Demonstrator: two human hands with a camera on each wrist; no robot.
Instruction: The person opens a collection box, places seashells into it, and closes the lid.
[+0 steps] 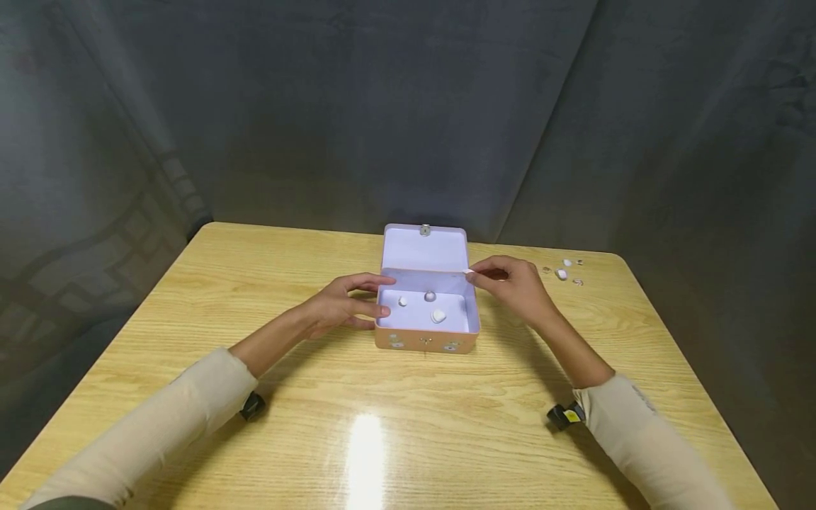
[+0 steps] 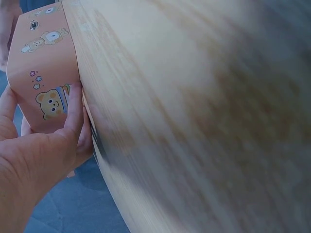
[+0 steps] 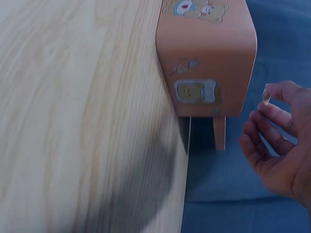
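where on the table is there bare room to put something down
Bare wood spans the near table between the sleeves, and the far left corner. It is crowded round the open tin, flanked by left hand and right hand, and by the small pieces.

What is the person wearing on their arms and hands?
Both arms are in long cream sleeves that end short of the wrists. The left hand and right hand are bare. A small black device, with a yellow patch, sits under each wrist.

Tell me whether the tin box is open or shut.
Open: the tin box has its lid standing upright at the back, exposing the white interior with three small pieces inside.
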